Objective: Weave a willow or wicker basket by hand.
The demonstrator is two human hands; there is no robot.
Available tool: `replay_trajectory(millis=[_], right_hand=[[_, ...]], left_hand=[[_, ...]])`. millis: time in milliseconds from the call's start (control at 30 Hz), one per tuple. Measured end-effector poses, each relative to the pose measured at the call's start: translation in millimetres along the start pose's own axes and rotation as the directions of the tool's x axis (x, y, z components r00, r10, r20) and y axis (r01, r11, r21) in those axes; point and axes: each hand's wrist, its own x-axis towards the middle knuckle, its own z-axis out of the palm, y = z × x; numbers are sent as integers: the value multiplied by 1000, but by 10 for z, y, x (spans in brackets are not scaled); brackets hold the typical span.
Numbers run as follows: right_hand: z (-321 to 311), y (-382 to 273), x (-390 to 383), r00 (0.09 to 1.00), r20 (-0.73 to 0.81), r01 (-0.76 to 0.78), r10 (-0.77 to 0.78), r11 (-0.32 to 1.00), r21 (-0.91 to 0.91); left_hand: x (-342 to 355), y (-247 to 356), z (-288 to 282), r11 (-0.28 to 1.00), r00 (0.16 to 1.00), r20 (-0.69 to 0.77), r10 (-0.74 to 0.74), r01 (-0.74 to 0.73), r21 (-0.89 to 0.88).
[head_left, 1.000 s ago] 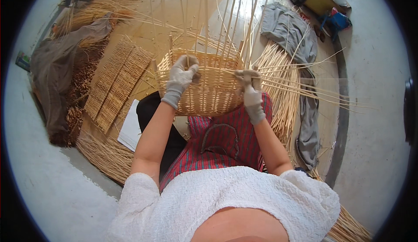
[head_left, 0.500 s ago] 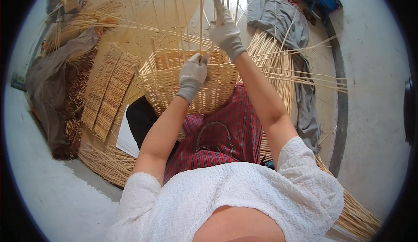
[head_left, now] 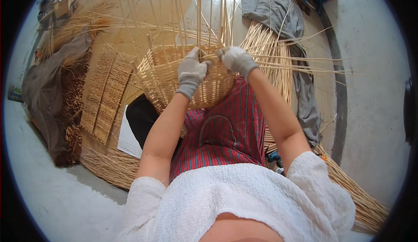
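A half-woven wicker basket [head_left: 167, 83] rests against my lap, on a red striped apron [head_left: 235, 124]. Long upright stakes [head_left: 199, 20] rise from its rim. My left hand [head_left: 192, 70], in a pale grey glove, is closed on the near rim, with the thumb toward the right. Just right of it, my gloved right hand [head_left: 237, 60] is closed at the rim on the weaving canes. Loose ends of those canes [head_left: 300, 58] stretch out to the right past my wrist. My fingertips are partly hidden against the weave.
A thick bundle of pale canes [head_left: 272, 41] lies at the right under a grey cloth [head_left: 278, 9]. Flat woven panels [head_left: 104, 94] lie at the left, beside a brown cloth [head_left: 48, 85] over dark reddish sticks. More canes [head_left: 109, 165] lie at the lower left.
My right hand has come down from among the upright stakes to the basket's rim and closed there. My left hand keeps its hold on the rim.
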Motion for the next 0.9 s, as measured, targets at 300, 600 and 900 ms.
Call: replay_trajectory(millis=[300,600,900], right_hand=[[260,-6,-135,948,-300,-3,106,945,327],[816,-68,-1117,734,-667,263,130,851,455],[750,236,-1260,704,-705,123,86,963,241]], left_hand=[[-150,-6,-187,985,982,-74,173,-173,14],[-214,650,49,662,872,60,485,-411,627],[39,543,-230,843,978,73,194,-204,498]])
